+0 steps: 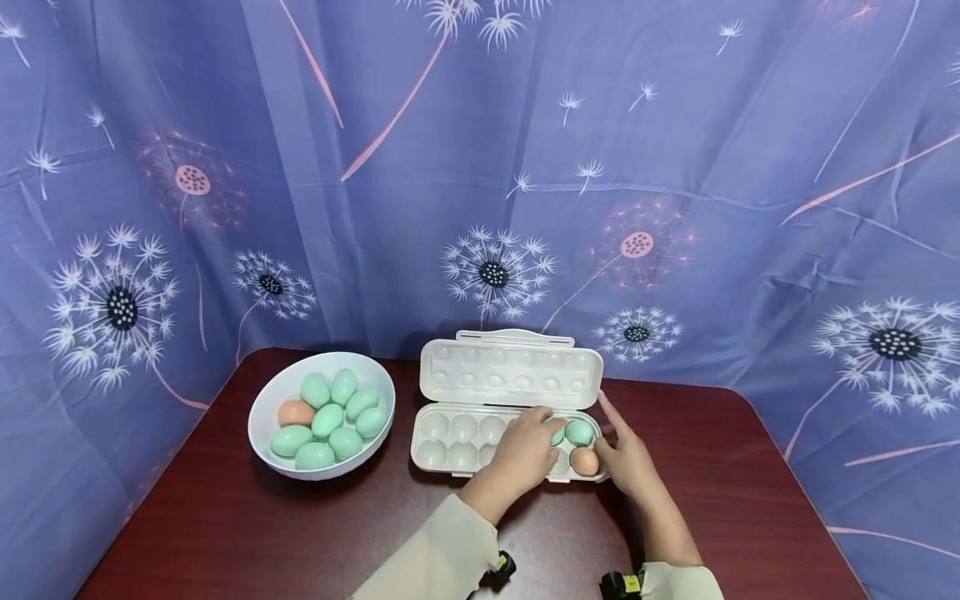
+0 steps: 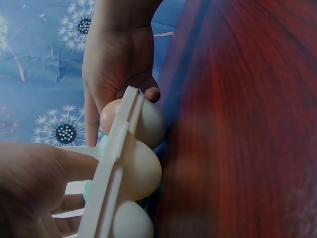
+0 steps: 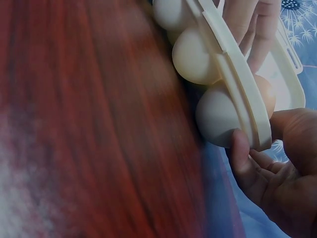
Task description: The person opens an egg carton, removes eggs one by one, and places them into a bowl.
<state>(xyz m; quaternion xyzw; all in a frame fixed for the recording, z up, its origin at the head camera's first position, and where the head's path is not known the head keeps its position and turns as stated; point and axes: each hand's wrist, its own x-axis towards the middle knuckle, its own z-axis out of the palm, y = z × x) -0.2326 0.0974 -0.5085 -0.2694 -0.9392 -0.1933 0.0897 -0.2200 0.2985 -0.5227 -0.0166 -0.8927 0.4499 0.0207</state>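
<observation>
A white lidded egg carton (image 1: 442, 408) lies open, its lid (image 1: 510, 372) tipped back toward the curtain. Over its right half, my left hand (image 1: 521, 450) reaches in from above, fingers and thumb curled round a green egg (image 1: 557, 436) that they partly hide. Beside that one, another green egg (image 1: 579, 432) sits in the back row, and a brown egg (image 1: 585, 461) fills the front right corner cup. My right hand (image 1: 632, 467) grips the carton's right end; in the right wrist view its fingertips (image 3: 241, 144) bear against the underside of the end cup.
To the left stands a white bowl (image 1: 258, 433) with several green eggs (image 1: 327, 421) and one brown egg (image 1: 296, 412). The dark red table (image 1: 285, 542) ends at a blue curtain (image 1: 360, 275) with a dandelion print, close behind the carton and bowl.
</observation>
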